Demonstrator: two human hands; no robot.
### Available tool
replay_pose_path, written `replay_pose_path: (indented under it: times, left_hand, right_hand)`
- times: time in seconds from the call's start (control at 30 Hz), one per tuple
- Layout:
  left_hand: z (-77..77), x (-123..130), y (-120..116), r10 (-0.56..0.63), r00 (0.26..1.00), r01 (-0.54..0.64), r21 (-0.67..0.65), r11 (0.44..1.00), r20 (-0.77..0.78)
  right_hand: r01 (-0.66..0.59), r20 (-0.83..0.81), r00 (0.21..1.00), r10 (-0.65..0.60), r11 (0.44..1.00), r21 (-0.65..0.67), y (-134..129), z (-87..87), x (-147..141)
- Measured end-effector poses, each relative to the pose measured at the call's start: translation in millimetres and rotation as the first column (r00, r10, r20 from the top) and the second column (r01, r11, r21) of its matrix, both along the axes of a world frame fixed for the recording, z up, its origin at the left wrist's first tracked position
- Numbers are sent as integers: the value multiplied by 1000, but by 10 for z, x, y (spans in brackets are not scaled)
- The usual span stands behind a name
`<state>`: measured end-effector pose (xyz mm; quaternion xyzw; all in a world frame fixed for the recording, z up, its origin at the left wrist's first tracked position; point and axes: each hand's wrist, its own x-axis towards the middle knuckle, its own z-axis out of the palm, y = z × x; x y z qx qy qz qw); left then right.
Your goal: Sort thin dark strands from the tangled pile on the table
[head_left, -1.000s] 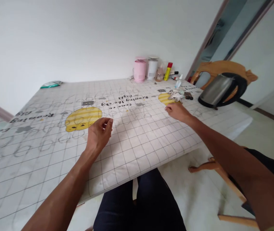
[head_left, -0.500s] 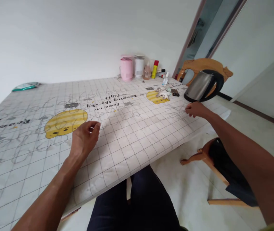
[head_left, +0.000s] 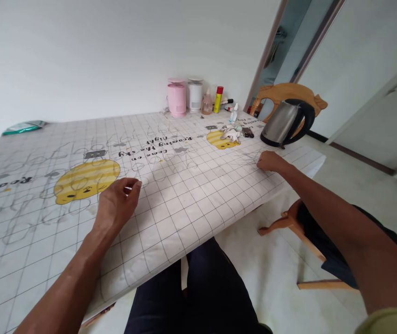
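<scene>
My left hand (head_left: 120,197) rests at the near side of the checked tablecloth (head_left: 180,204), beside a printed yellow bear. Its thumb and fingers are curled together in a pinch, and anything between them is too small to make out. On the right, my right hand (head_left: 271,161) is closed, low over a bundle of thin grey strands (head_left: 245,157) lying on the cloth. Whether its fingers hold any strands is hidden. Several thin grey loops (head_left: 57,211) lie across the left part of the table, some over the bear print.
A steel kettle (head_left: 277,123) stands at the right end, just beyond my right hand. White gloves (head_left: 231,134), a pink canister (head_left: 176,98), a white canister (head_left: 194,96) and a yellow spray can (head_left: 218,100) are farther back. A green packet (head_left: 24,127) lies far left; a wooden chair (head_left: 294,218) is at right.
My right hand has moved slightly left and nearer the edge, away from the kettle, its fingers now turned over the strands. My left hand keeps its pinch. The view has shifted a little.
</scene>
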<state>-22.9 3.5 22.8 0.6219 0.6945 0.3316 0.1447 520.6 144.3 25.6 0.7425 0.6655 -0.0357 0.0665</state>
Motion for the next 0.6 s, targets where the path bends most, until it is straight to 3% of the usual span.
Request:
replay_pose_path:
  times: [0.17, 0.3, 0.37, 0.5, 0.6]
  left_hand:
    - [-25, -8, 13, 3, 1000, -3, 9, 1000, 31]
    - [-44, -10, 28, -12, 999, 11, 9, 1000, 44]
    - [-43, -2, 27, -19, 999, 18, 8, 1000, 39]
    - [-35, 12, 19, -11, 1000, 12, -22, 1000, 14]
    - [-37, 6, 19, 3, 1000, -2, -48, 999, 15]
  right_hand:
    - [122, -34, 992, -124, 991, -51, -25, 87, -5]
    - [147, -163, 976, -142, 989, 16, -46, 150, 68]
    - [113, -180, 978, -105, 993, 36, -45, 143, 90]
    - [-9, -35, 999, 10, 999, 33, 5, 43, 51]
    - [-26, -12, 1000, 27, 999, 47, 66, -43, 10]
